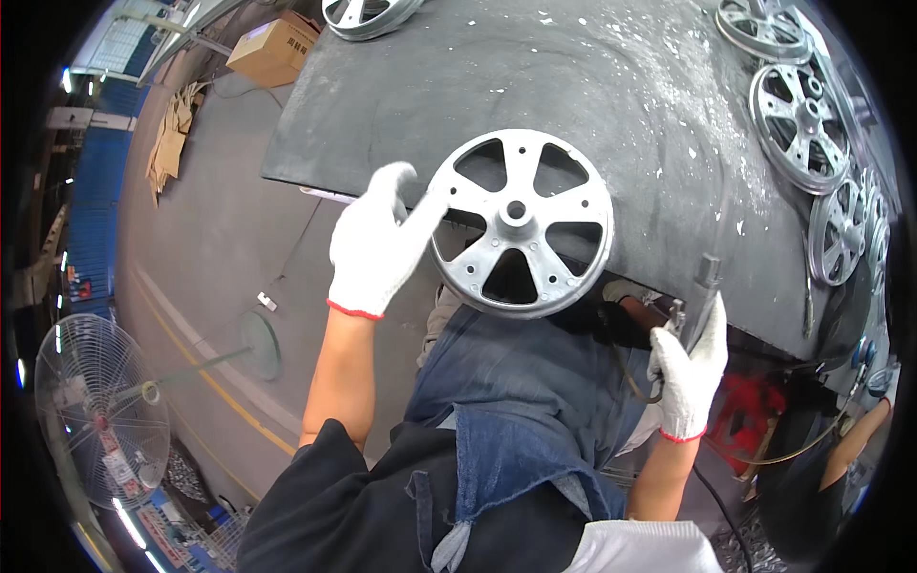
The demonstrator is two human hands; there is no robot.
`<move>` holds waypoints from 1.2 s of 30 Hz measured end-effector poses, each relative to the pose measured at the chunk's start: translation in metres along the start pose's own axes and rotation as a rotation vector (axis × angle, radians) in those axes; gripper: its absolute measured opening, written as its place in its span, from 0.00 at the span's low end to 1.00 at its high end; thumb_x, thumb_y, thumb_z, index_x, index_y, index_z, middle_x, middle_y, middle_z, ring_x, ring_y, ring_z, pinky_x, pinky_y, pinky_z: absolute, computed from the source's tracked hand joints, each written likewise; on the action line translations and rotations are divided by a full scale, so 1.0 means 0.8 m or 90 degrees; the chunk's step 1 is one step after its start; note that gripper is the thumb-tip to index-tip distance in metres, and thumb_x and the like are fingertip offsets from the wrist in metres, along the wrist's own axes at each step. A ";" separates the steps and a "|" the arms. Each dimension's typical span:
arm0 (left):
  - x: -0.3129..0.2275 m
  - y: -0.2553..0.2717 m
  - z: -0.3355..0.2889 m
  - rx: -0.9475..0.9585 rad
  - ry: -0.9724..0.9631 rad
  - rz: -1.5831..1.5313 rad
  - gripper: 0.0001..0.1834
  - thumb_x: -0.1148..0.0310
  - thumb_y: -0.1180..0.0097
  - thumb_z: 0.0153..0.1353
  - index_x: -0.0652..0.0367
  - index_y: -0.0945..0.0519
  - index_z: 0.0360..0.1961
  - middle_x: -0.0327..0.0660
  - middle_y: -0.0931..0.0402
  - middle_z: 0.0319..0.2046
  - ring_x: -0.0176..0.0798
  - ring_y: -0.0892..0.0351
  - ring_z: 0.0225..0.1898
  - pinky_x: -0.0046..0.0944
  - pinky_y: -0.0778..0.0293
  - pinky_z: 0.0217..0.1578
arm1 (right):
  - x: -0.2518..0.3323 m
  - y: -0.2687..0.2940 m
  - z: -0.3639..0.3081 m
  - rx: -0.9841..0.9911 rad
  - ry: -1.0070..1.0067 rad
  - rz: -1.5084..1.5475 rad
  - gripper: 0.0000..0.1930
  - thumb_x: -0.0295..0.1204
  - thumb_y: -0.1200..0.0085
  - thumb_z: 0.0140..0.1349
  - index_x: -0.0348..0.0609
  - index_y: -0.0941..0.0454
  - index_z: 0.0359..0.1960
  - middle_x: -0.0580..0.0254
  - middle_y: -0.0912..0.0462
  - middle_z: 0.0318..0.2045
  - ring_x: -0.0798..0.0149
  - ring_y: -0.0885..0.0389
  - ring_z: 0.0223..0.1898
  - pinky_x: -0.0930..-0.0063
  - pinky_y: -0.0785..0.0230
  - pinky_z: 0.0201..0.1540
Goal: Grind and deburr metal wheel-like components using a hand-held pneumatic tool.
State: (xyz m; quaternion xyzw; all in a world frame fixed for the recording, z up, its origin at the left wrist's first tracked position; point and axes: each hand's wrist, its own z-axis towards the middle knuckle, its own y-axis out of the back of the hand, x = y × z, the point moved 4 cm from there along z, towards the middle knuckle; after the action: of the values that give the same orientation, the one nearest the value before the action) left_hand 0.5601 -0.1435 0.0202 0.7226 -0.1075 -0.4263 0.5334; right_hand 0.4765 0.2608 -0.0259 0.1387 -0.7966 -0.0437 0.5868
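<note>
A silver metal wheel [516, 181] with wide spokes and a raised centre hub lies face up, overhanging the table's near edge above my lap. Beside its left rim is my left hand [377, 248] in a white knitted glove with a red cuff. The fingers are apart, and the thumb side overlaps the rim; whether it presses on it I cannot tell. To the right of the wheel, my gloved right hand [686, 368] is wrapped around a slim metal air grinder [705, 282], blurred, its tip pointing away from me. A dark hose hangs below that hand.
The dark worktable [650, 115] is speckled with pale flecks. Several similar wheels [802, 119] are gathered along its right side, and another wheel [368, 14] sits at the far left. A floor fan [100, 411] and a cardboard box [272, 50] stand left. Another person's arm [855, 439] shows at right.
</note>
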 end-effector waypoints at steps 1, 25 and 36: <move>0.009 -0.006 -0.005 0.047 0.025 -0.004 0.37 0.46 0.25 0.71 0.61 0.17 0.71 0.45 0.12 0.33 0.42 0.12 0.35 0.44 0.17 0.44 | 0.013 0.001 0.010 -0.024 0.070 -0.054 0.46 0.16 0.28 0.62 0.32 0.33 0.84 0.51 0.15 0.65 0.64 0.14 0.56 0.70 0.18 0.58; -0.090 -0.039 0.051 0.111 -0.239 -0.771 0.42 0.88 0.41 0.67 0.70 0.34 0.83 0.52 0.27 0.77 0.41 0.18 0.66 0.38 0.15 0.60 | 0.043 -0.030 0.099 -0.152 0.191 -0.190 0.46 0.28 0.24 0.67 0.34 0.33 0.84 0.43 0.16 0.71 0.54 0.12 0.66 0.62 0.22 0.70; -0.239 -0.006 0.118 0.190 -0.527 -0.396 0.21 0.77 0.32 0.74 0.67 0.15 0.67 0.48 0.11 0.63 0.39 0.13 0.66 0.41 0.20 0.72 | 0.048 -0.034 0.007 0.098 0.257 0.048 0.50 0.10 0.31 0.64 0.37 0.38 0.89 0.51 0.27 0.84 0.57 0.24 0.80 0.67 0.27 0.76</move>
State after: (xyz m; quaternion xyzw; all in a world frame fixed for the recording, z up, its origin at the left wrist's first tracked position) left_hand 0.3725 -0.0886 0.1059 0.5598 -0.1491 -0.7935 0.1865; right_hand 0.4656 0.2240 0.0019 0.1591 -0.6686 0.0682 0.7232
